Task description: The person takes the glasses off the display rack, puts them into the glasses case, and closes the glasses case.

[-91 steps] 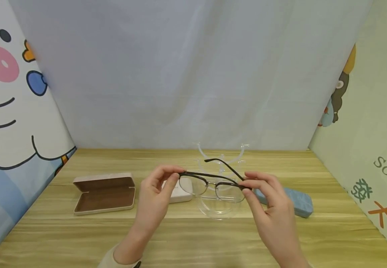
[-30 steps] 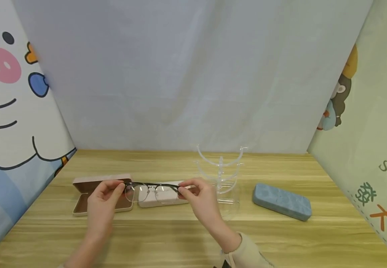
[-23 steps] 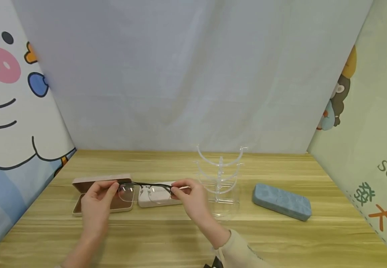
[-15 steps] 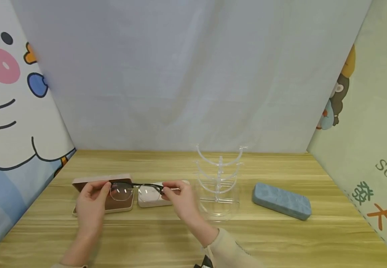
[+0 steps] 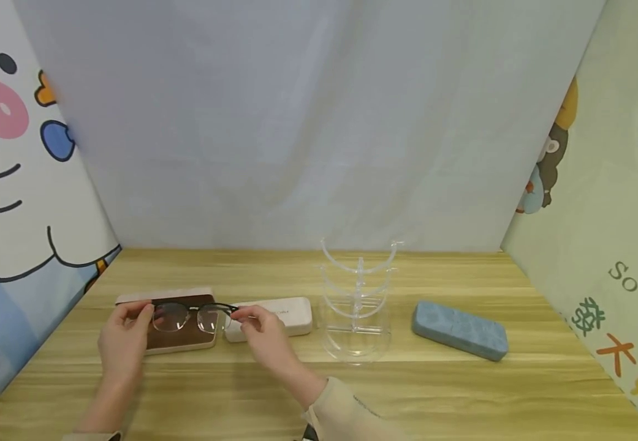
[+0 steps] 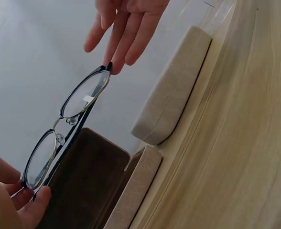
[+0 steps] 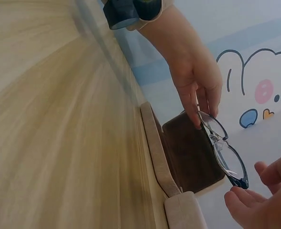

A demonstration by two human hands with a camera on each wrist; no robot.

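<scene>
A pair of black half-rim eyeglasses (image 5: 186,315) with clear lenses hangs above the open glasses case (image 5: 186,340), whose inside is brown. My left hand (image 5: 122,340) pinches one end of the frame between thumb and fingers. At the other end, my right hand (image 5: 266,340) touches the frame with its fingertips. The left wrist view shows the right hand's fingers (image 6: 126,40) nearly straight, its thumb away from the eyeglasses (image 6: 85,95). In the right wrist view, the temples look folded behind the lenses. Part of the case is hidden by the left hand and the eyeglasses.
Right of the open case lies a closed white glasses case (image 5: 293,315). A clear tiered eyeglasses stand (image 5: 357,306) stands near the middle of the wooden table (image 5: 407,392). Farther right lies a blue glasses case (image 5: 459,331). A pale curtain (image 5: 296,122) hangs behind.
Both hands have carried the eyeglasses left, from in front of the stand to over the open case. The temple sticking out earlier now looks folded. My right fingers have loosened.
</scene>
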